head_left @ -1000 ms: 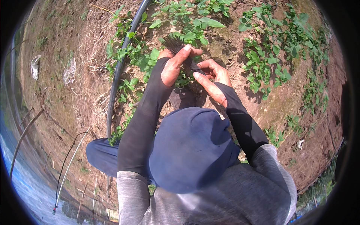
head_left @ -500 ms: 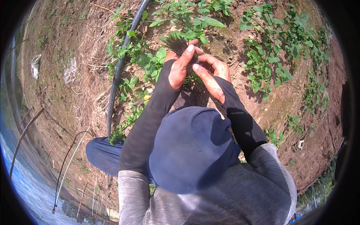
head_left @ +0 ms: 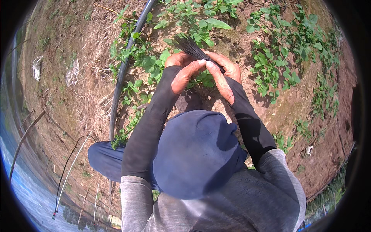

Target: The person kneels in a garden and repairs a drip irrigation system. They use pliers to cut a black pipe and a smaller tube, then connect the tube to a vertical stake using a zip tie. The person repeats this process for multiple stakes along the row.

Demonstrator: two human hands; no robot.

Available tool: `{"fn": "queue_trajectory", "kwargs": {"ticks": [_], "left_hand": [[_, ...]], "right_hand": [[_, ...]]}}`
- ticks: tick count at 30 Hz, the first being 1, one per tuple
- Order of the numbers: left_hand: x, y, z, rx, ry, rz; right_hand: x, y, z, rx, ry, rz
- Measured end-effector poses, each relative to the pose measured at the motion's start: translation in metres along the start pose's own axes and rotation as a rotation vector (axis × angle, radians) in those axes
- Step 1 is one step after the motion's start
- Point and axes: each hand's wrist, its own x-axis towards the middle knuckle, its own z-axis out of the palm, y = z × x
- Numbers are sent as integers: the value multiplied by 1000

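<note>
A bundle of thin, stiff black strands (head_left: 188,45) fans out up and to the left from between my two hands. My left hand (head_left: 186,73) is closed around its lower part, thumb pressed on top. From the other side my right hand (head_left: 225,75) grips the bundle's lower end, its fingers curled behind and its thumb tip meeting the left one. The fingertips behind the bundle are mostly hidden. Black sleeves cover both forearms. Leafy green plants (head_left: 154,67) grow in the soil just beyond and to the left of the hands.
A dark hose (head_left: 119,79) curves along the ground at the left, among the plants. More leafy plants (head_left: 276,58) stand at the right. Pale plastic scraps (head_left: 37,68) lie far left, near dry straw. Thin sticks (head_left: 26,135) rise at the lower left. A small white object (head_left: 309,150) lies at the right.
The hands have shifted slightly, and the bundle now leans more to the left with more of its length showing. Both thumb tips have come together on it. A yellow bit near the left forearm is now hidden.
</note>
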Motion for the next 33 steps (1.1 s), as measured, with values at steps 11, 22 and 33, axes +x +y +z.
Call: {"fn": "queue_trajectory", "kwargs": {"ticks": [11, 22, 33], "left_hand": [[6, -11, 13, -156, 39, 169], [3, -19, 9, -390, -161, -124], [3, -23, 19, -286, -129, -180]], "right_hand": [[-18, 0, 14, -313, 45, -186], [14, 2, -2, 151, 189, 80], [8, 14, -4, 271, 102, 166]]}}
